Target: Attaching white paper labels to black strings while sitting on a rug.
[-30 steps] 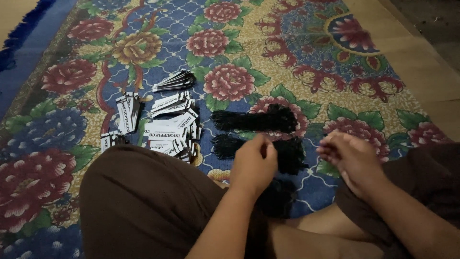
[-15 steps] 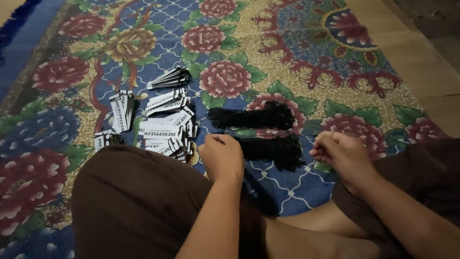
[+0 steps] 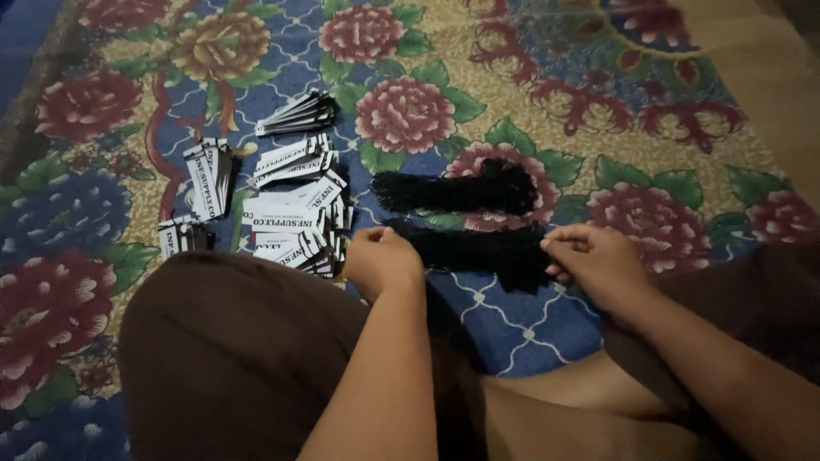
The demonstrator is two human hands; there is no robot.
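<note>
Now the left hand (image 3: 383, 260) sits lower and more to the left than half a second ago, just beside the pile of paper tags (image 3: 295, 226), while the right hand (image 3: 594, 265) stays at the right end of the near bundle of black strings (image 3: 478, 252). The view has also come a little closer to the floor, so the far edge of the carpet shows less.

The near bundle of black strings lies in the middle of the frame, stretched left to right between the two hands, thin and dark, with loose ends that look frayed. The right hand has its fingers bent together at the bundle's right end; whether they pinch a string I cannot tell. The left hand is curled into a loose fist with fingers together, near the bundle's left end, and I cannot tell if it holds anything.

Just above, a second bundle of black strings (image 3: 461, 192) lies nearly parallel, a little apart from the first.

To the left of centre, the paper tags are white and black rectangles, stacked in several small heaps that overlap. One fanned stack (image 3: 299, 113) lies higher up, and two smaller stacks (image 3: 207, 175) stand further left.

All rests on a floral carpet (image 3: 598, 102) with dark red roses, green leaves and a blue ground. The person's knee in brown cloth (image 3: 239, 350) fills the lower left.
</note>
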